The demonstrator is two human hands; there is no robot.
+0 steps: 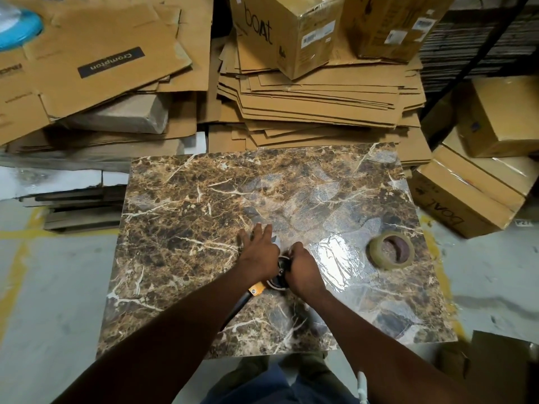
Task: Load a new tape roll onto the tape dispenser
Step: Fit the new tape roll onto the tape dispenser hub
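Note:
A tape dispenser (278, 279) with a black body, yellow collar and dark handle lies on the brown marble-patterned table (189, 228), mostly hidden under my hands. My left hand (259, 252) rests over its front end with fingers stretched flat; a pale metal part shows by the fingertips. My right hand (303, 271) grips the dispenser's round hub from the right. A brownish tape roll (390, 250) with a dark core lies flat on the table well to the right, untouched.
Stacks of flattened cardboard (306, 103) lie beyond the table's far edge. Closed cartons (472, 193) stand to the right and at the back. A blue object (17, 27) sits at the top left. Grey floor with yellow lines surrounds the table.

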